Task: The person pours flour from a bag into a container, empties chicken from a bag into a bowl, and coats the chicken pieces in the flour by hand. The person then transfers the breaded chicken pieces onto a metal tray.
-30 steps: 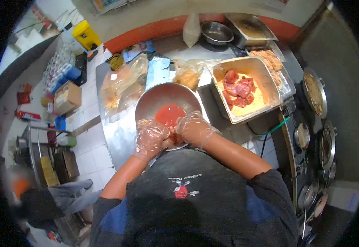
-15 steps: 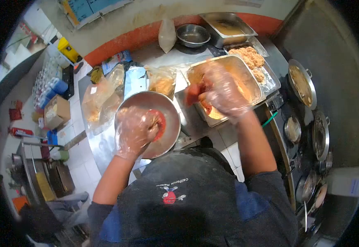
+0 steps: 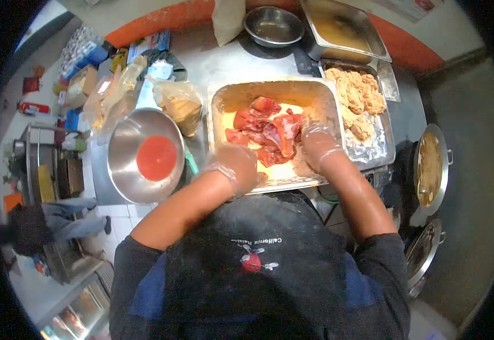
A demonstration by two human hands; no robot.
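Several pieces of raw red meat (image 3: 284, 133) lie heaped on pale yellow flour in a deep metal tray (image 3: 332, 93). At the tray's near left corner is my left hand (image 3: 237, 165), in a clear plastic glove, blurred, its fingers mostly hidden. My right hand (image 3: 319, 146), gloved too, reaches inside the right wall, close beside the meat, fingers turned down into the flour and largely out of sight. To the left stands a steel bowl (image 3: 123, 133) with a pool of red liquid (image 3: 156, 158) at the bottom.
Right of the flour tray, another tray (image 3: 384, 133) carries flour-coated pieces (image 3: 360, 93). Behind are a deep pan of yellowish liquid (image 3: 346, 35) and a metal basin (image 3: 273, 25). A plastic bag (image 3: 180, 107) stands near the bowl. Large pans (image 3: 430, 164) sit at right.
My left hand has left the bowl and moved right to the flour tray. The red meat my right hand held over the tray now lies in the flour. The view has shifted.
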